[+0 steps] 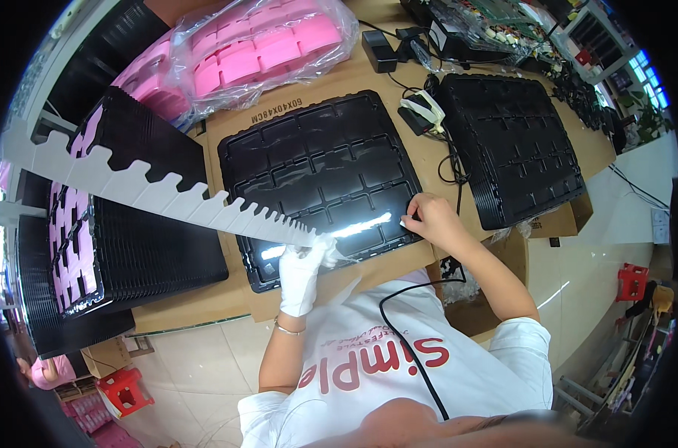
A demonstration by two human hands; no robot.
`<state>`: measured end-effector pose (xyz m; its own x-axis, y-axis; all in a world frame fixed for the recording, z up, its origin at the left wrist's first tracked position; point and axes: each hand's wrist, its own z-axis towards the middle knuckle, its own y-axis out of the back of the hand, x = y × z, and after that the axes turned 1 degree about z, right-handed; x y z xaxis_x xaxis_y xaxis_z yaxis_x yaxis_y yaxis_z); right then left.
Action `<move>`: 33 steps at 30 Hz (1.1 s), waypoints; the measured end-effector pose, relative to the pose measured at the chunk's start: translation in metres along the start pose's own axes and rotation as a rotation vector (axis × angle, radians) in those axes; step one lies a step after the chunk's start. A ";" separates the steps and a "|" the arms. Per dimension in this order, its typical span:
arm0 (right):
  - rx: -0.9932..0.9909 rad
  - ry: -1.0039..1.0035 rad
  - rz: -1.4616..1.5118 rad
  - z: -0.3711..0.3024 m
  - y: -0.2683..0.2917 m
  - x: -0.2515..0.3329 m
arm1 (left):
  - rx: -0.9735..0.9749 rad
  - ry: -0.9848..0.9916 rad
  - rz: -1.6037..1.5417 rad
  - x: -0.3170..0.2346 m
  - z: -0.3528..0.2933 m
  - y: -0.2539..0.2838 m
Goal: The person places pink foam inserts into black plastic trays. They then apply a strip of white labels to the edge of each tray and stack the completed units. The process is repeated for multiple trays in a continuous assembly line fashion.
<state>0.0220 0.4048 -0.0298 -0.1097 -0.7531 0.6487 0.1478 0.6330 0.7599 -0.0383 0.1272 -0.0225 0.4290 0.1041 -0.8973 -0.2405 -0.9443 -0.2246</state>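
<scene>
A white glove covers my left hand (300, 276), which is closed on the narrow end of a long pale strip (141, 188) with notches cut along its upper edge. The strip slants up to the left, across the stacked trays. Under its narrow end lies a black plastic tray (309, 160) with shallow compartments and a glossy surface that reflects a bright light. My bare right hand (433, 222) is at the tray's right rim near the front corner, thumb and forefinger pinched at the edge. What lies between those fingertips is partly hidden.
At left stands a tall stack of black trays (152, 246) with pink pieces on its side. Bagged pink foam parts (264, 56) lie behind. Another black tray stack (510, 145) is at right, near cables and an adapter (421, 112). A red stool (126, 392) stands on the floor.
</scene>
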 end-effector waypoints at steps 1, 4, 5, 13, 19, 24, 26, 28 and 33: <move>0.011 -0.016 0.001 0.001 0.001 0.001 | 0.001 0.004 -0.004 0.000 0.000 0.000; -0.010 -0.032 0.015 0.000 -0.002 0.000 | 0.003 -0.024 0.001 0.007 0.002 0.003; 0.005 -0.044 0.015 0.001 -0.001 0.002 | -0.023 -0.040 -0.001 0.006 0.002 0.000; 0.036 0.097 0.048 -0.004 0.003 -0.005 | -0.062 -0.074 -0.048 0.001 -0.004 -0.010; 0.086 -0.049 0.191 -0.008 0.011 0.000 | -0.018 -0.052 -0.016 0.009 0.001 0.002; -0.032 0.016 0.081 -0.005 -0.001 -0.005 | -0.035 -0.081 -0.014 0.000 -0.004 -0.007; -0.023 0.006 0.063 -0.004 -0.002 -0.008 | -0.051 -0.098 -0.014 -0.002 -0.005 -0.010; -0.015 0.002 0.052 -0.003 -0.002 -0.009 | -0.058 -0.109 -0.015 0.001 -0.005 -0.008; 0.034 -0.056 0.064 -0.002 0.001 -0.004 | -0.041 -0.121 0.010 0.006 -0.004 -0.005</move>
<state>0.0243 0.4081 -0.0317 -0.1563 -0.7002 0.6966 0.1233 0.6859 0.7171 -0.0316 0.1309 -0.0251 0.3179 0.1291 -0.9393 -0.2072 -0.9573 -0.2018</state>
